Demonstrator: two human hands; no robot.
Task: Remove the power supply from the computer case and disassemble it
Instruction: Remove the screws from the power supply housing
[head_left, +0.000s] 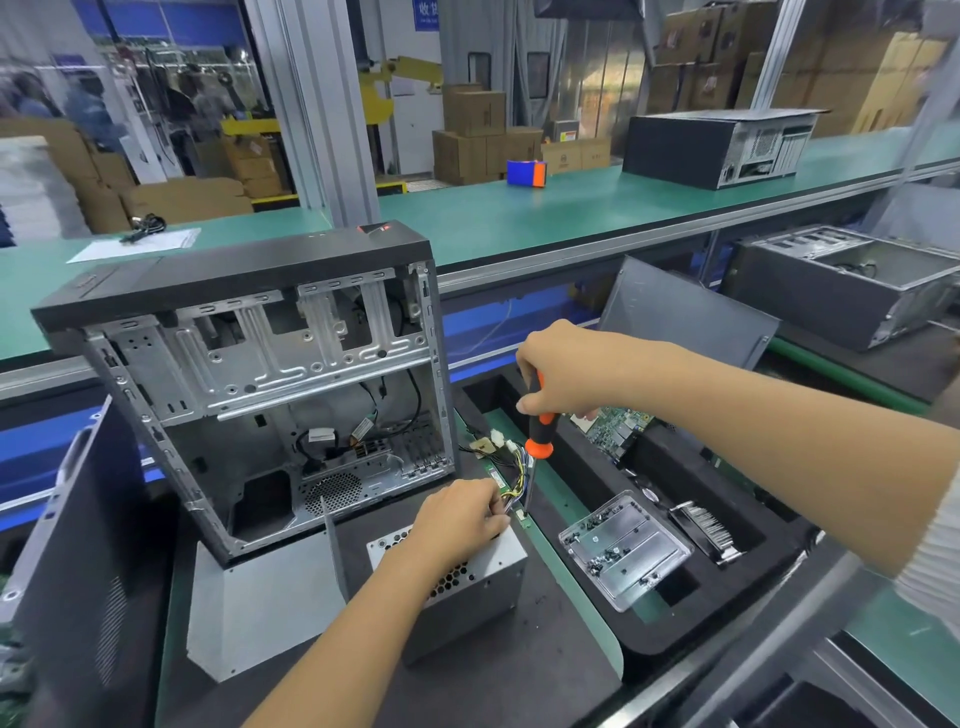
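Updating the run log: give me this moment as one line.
stage: PSU disassembly | power supply: out of case, on mat | left hand: grips cables | right hand: holds screwdriver, tip down

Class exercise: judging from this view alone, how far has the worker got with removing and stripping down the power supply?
Done: the power supply sits on the mat outside the computer case. In hand: the left hand holds its cable bundle, and the right hand points a screwdriver down at it. Left: its housing looks closed.
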